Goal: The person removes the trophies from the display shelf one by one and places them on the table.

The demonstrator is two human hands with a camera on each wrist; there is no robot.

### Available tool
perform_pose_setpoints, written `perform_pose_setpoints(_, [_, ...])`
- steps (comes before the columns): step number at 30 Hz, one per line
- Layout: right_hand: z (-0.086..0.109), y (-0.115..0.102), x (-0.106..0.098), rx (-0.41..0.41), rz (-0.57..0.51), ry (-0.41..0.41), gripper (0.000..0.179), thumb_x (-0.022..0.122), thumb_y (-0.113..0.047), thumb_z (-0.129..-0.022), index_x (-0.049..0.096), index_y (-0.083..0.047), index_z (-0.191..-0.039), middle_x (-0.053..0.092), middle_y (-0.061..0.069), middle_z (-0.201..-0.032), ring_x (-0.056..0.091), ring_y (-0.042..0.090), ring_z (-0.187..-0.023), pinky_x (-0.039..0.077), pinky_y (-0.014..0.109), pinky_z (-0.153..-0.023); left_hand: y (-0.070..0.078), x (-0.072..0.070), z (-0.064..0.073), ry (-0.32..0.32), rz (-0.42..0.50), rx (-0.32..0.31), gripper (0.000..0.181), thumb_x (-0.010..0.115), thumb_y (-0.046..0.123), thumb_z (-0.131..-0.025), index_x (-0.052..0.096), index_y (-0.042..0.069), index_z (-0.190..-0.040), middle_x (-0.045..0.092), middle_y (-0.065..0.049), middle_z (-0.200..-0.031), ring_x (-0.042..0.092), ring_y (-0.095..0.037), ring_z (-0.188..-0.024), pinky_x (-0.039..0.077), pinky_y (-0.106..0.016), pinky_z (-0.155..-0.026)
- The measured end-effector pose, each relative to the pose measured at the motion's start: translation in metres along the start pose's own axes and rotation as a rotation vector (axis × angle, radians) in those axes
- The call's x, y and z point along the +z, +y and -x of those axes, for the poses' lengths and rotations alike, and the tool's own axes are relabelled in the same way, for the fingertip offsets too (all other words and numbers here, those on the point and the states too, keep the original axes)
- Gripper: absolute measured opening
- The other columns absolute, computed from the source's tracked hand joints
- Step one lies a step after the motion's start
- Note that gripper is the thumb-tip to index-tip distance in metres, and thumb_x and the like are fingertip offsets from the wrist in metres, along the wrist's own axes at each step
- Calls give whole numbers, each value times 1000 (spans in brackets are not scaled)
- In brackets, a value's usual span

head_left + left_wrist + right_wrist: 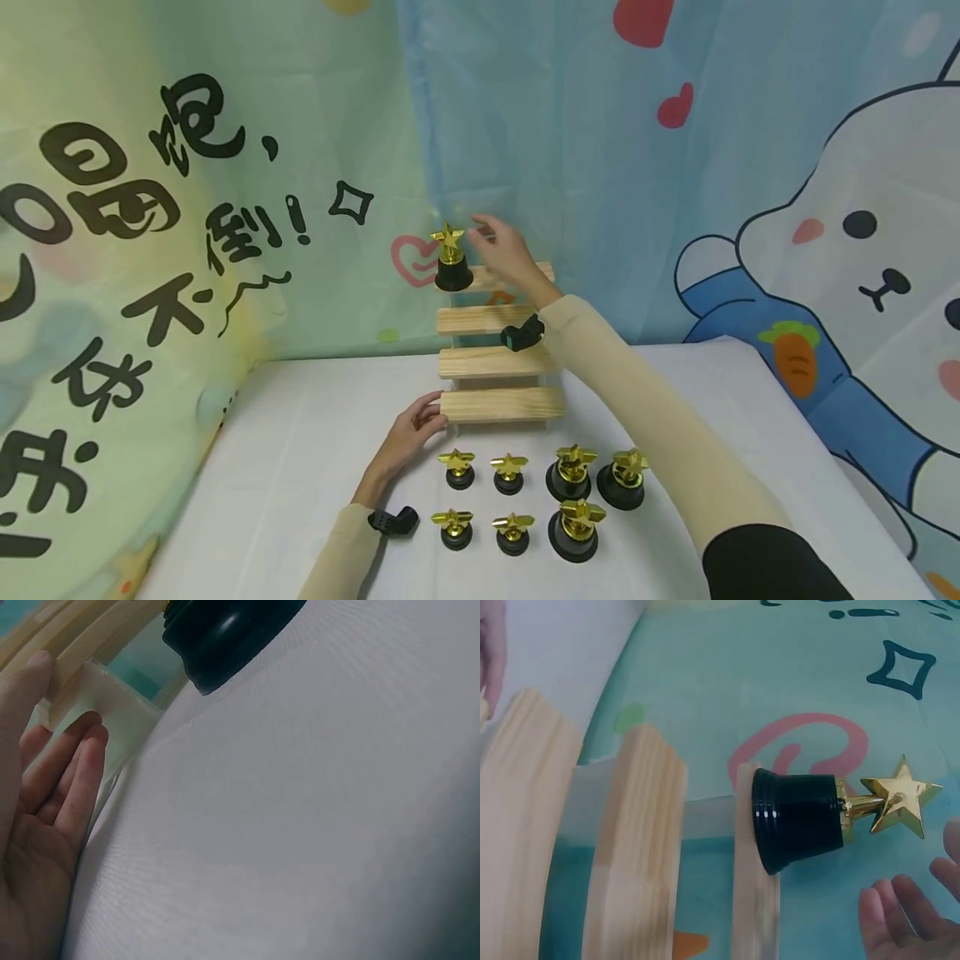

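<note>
A gold star trophy (452,262) with a black base stands upright on the left end of the top plank of a wooden tiered display shelf (501,405). Beside its star is my right hand (504,250), fingers apart and holding nothing; the right wrist view shows a gap between the fingers (900,907) and the trophy (802,821). My left hand (408,432) grips the left end of the lowest plank. Its thumb (34,679) lies on the wood, with the other fingers below, by the pale side support (120,705).
Small star trophies (508,473) stand in two rows before the shelf, with larger ones (574,533) to their right. A white cloth (300,433) covers the table. Behind hangs a printed curtain (540,125). A black trophy base (232,637) shows near my left hand.
</note>
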State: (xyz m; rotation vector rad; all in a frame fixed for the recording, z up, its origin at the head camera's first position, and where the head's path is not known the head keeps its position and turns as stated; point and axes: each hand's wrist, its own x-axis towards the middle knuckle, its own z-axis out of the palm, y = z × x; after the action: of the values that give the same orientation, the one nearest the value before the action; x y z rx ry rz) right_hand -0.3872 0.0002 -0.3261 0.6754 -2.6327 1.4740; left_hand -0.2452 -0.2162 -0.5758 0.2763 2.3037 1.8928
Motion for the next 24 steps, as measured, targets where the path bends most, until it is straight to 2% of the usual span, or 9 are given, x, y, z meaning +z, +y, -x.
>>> perform_pose_setpoints(8, [-6,-2,9,-26,32,-56,47,39,-29,-106,37,-11,-149,44,13,-150,46,30,-134,43,45,-109,0,2,3,27,-22,10,54,62,25,-95,43,13,-145,60,-18,-133,62,-13,-113,53,-21,-94])
perform_pose_setpoints(17, [-11,-8,17,-17,30,-13,44,41,-28,-105,43,-11,-145,49,12,-146,50,29,-130,46,45,-105,-2,4,1,42,-33,8,58,65,33,-93,44,16,-144,63,-14,-129,64,-14,-112,55,-23,-92])
perform_pose_setpoints(24, [-13,-8,22,-32,50,12,40,43,-24,-105,49,-10,-141,54,13,-141,52,30,-127,47,45,-104,-3,3,1,42,-40,23,57,64,29,-94,43,13,-145,62,-17,-130,64,-13,-111,54,-22,-93])
